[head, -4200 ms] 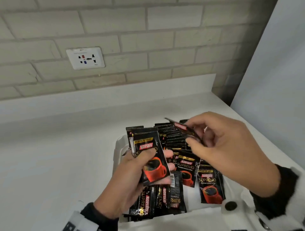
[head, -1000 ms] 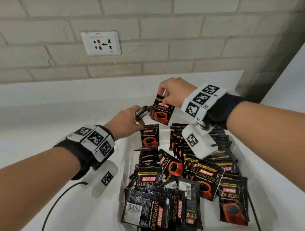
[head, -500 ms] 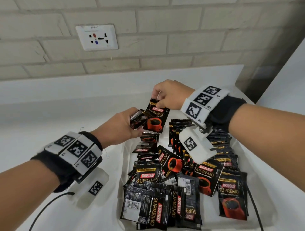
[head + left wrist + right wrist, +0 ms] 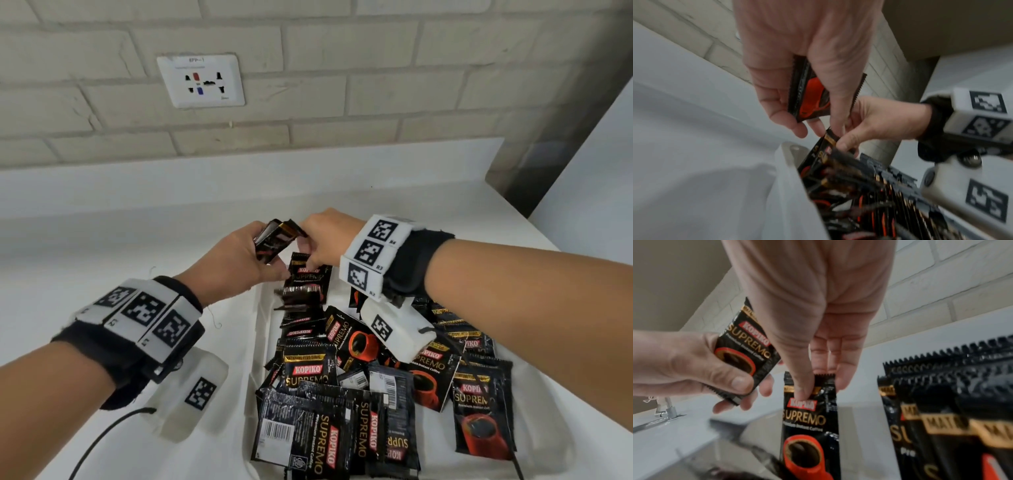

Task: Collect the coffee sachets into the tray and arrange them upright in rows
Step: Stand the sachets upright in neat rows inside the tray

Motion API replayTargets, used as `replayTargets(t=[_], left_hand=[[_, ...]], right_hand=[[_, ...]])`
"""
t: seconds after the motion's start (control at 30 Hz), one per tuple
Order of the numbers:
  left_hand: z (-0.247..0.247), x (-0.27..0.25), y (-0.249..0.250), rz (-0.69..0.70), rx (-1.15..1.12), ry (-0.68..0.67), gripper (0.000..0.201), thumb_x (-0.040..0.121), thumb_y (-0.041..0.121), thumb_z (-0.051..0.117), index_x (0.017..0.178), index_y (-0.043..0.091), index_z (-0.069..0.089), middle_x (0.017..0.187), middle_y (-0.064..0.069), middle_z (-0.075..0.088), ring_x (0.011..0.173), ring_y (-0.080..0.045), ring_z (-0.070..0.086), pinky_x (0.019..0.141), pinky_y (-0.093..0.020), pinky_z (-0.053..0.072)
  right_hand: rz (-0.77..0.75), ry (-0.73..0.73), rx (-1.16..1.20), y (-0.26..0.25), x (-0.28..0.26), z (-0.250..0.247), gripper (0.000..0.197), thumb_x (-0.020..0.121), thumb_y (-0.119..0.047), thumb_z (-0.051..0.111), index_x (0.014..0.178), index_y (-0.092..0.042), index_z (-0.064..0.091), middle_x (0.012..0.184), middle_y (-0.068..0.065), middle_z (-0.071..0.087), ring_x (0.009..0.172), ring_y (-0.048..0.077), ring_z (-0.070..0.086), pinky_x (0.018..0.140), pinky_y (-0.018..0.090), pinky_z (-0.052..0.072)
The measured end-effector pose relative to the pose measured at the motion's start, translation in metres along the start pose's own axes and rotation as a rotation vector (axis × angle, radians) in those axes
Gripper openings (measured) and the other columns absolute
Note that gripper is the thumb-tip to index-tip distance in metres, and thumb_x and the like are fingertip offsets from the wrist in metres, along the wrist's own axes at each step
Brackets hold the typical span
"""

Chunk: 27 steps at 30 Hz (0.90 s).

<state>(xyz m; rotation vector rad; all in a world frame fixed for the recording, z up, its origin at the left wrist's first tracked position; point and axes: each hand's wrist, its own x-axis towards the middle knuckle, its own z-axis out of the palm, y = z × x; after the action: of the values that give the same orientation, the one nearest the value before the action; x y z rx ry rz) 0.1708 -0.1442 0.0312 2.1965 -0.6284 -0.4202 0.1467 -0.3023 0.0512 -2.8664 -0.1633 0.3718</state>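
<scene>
Black Kopiko sachets fill a white tray (image 4: 259, 342). My left hand (image 4: 270, 260) hovers over the tray's far left corner and grips a small stack of sachets (image 4: 274, 241), whose red cup print (image 4: 812, 95) shows in the left wrist view. Just to its right, my right hand (image 4: 308, 263) pinches the top edge of one sachet (image 4: 809, 418). That sachet stands upright at the far end of the tray's left row (image 4: 305, 294). An upright row (image 4: 941, 402) stands beside it on the right. Loose sachets (image 4: 325, 428) lie flat at the near end.
The tray sits on a white counter (image 4: 102, 246) against a brick wall with a socket (image 4: 200, 80). A grey panel (image 4: 565, 137) closes the right side. A black cable (image 4: 102, 442) trails from my left wrist across the counter near the tray.
Both hands have come down towards the tray's far left corner. The right hand's sachet went from mid-air to standing in the tray. The left hand still holds its stack.
</scene>
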Motion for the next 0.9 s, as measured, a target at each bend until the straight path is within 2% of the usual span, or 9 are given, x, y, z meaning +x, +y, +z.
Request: replayTargets(t=[0.1,0.17,0.27,0.37,0.43,0.53,0.63,0.77,0.9], left_hand=[[-0.007,-0.002,0.002,-0.049,-0.106,0.018,0.027,0.082,0.018,0.07,0.104,0.017,0.055,0.085,-0.004,0.069,0.063,-0.01,0.062,0.051,-0.021,0.049],[-0.01,-0.005,0.004,-0.092,-0.259,0.029,0.016,0.089,0.019,0.061,0.104,0.017,0.054,0.088,-0.003,0.071,0.061,-0.008,0.066,0.051,-0.02,0.052],[-0.015,-0.011,0.008,-0.179,-0.566,0.012,0.015,0.098,0.019,0.04,0.106,0.015,0.052,0.085,-0.005,0.074,0.063,-0.014,0.069,0.049,-0.024,0.054],[-0.017,-0.021,0.013,-0.222,-0.809,-0.064,0.023,0.098,0.018,0.031,0.106,0.011,0.051,0.089,-0.011,0.074,0.07,-0.024,0.071,0.052,-0.028,0.057],[-0.013,-0.026,0.019,-0.213,-0.885,-0.117,0.024,0.098,0.016,0.032,0.107,0.008,0.052,0.092,-0.014,0.074,0.073,-0.026,0.071,0.054,-0.031,0.058],[-0.002,-0.033,0.03,-0.181,-0.909,-0.167,0.021,0.095,0.011,0.042,0.11,0.005,0.054,0.094,-0.014,0.073,0.075,-0.027,0.072,0.058,-0.034,0.06],[0.012,-0.042,0.041,-0.125,-0.903,-0.21,0.032,0.08,0.013,0.055,0.111,0.006,0.058,0.095,-0.014,0.073,0.08,-0.029,0.072,0.062,-0.035,0.06],[0.028,-0.053,0.053,-0.069,-0.876,-0.208,0.034,0.068,0.014,0.064,0.101,0.01,0.062,0.085,-0.007,0.074,0.073,-0.021,0.072,0.057,-0.031,0.059],[0.034,-0.06,0.059,-0.047,-0.938,-0.218,0.034,0.071,0.017,0.06,0.105,0.011,0.061,0.093,-0.009,0.074,0.078,-0.021,0.072,0.054,-0.027,0.058]], right_hand=[[0.001,0.01,0.043,0.003,0.002,0.001,0.021,0.077,-0.016,0.073,0.09,-0.013,0.056,0.083,-0.002,0.052,0.082,0.015,0.05,0.058,0.022,0.037],[0.01,-0.005,0.079,0.006,-0.001,-0.003,0.032,0.077,-0.02,0.074,0.104,-0.011,0.059,0.091,0.0,0.055,0.084,0.015,0.051,0.06,0.017,0.037],[0.031,0.043,0.117,0.014,-0.01,-0.016,0.032,0.08,-0.021,0.07,0.109,-0.014,0.057,0.095,-0.001,0.056,0.086,0.015,0.055,0.065,0.021,0.04],[0.039,0.202,0.223,0.019,-0.025,-0.034,0.016,0.084,-0.022,0.065,0.098,-0.021,0.057,0.097,-0.003,0.056,0.074,0.009,0.054,0.064,0.019,0.041],[0.029,0.28,0.386,0.018,-0.038,-0.042,0.01,0.086,-0.024,0.063,0.093,-0.021,0.056,0.091,-0.003,0.059,0.071,0.011,0.059,0.061,0.021,0.048],[0.014,0.285,0.575,0.011,-0.061,-0.044,0.016,0.085,-0.026,0.064,0.097,-0.019,0.056,0.082,-0.005,0.06,0.071,0.012,0.062,0.066,0.028,0.055],[0.006,0.247,0.711,0.003,-0.08,-0.037,0.029,0.079,-0.03,0.068,0.102,-0.02,0.054,0.088,-0.002,0.063,0.073,0.012,0.064,0.064,0.027,0.056],[0.006,0.302,0.837,0.0,-0.097,-0.026,0.019,0.077,-0.017,0.071,0.082,-0.018,0.054,0.079,-0.003,0.062,0.052,0.003,0.06,0.05,0.019,0.052],[0.056,0.367,0.892,0.009,-0.112,-0.028,0.016,0.076,-0.012,0.071,0.075,-0.015,0.055,0.072,-0.001,0.063,0.044,0.001,0.056,0.045,0.016,0.049]])
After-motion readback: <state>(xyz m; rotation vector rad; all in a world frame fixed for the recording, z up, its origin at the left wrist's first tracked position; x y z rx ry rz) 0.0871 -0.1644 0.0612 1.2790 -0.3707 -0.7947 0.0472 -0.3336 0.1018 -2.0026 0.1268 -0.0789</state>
